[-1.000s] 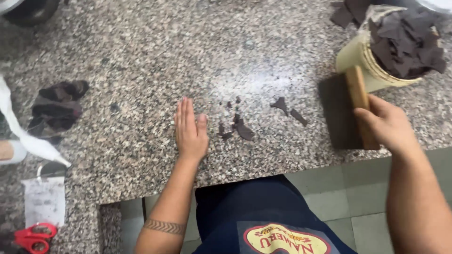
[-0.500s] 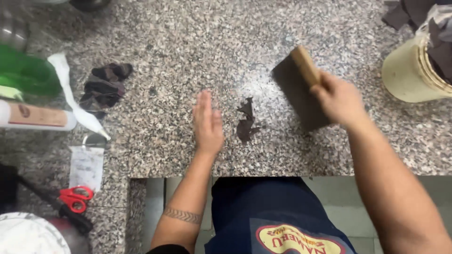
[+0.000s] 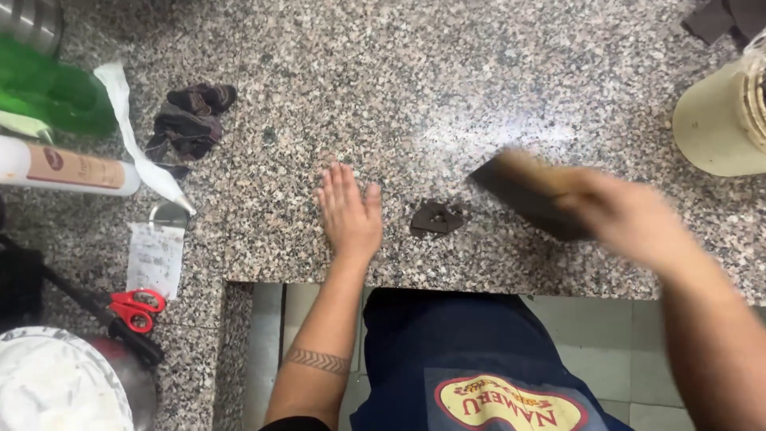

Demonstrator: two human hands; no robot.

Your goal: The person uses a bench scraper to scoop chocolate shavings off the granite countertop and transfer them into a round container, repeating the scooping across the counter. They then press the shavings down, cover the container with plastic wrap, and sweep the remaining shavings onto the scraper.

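My left hand (image 3: 349,214) lies flat and open on the speckled granite counter (image 3: 447,88), near its front edge. Just to its right sits a small heap of dark brown scraps (image 3: 436,218). My right hand (image 3: 630,217), blurred by motion, grips a brush with a wooden back and dark bristles (image 3: 527,189). The bristles point down-left at the counter, a short way right of the scraps.
A cream bucket (image 3: 722,116) stands at the right edge, dark scraps (image 3: 722,16) behind it. At left lie a dark rag (image 3: 189,120), a white tube (image 3: 68,168), a green bottle (image 3: 52,92), a paper tag (image 3: 155,257), red-handled scissors (image 3: 136,307) and a white-filled bowl (image 3: 56,383).
My right hand has swept the brush leftward across the counter, gathering the scattered scraps into one small heap beside my left hand. The view has shifted to the left.
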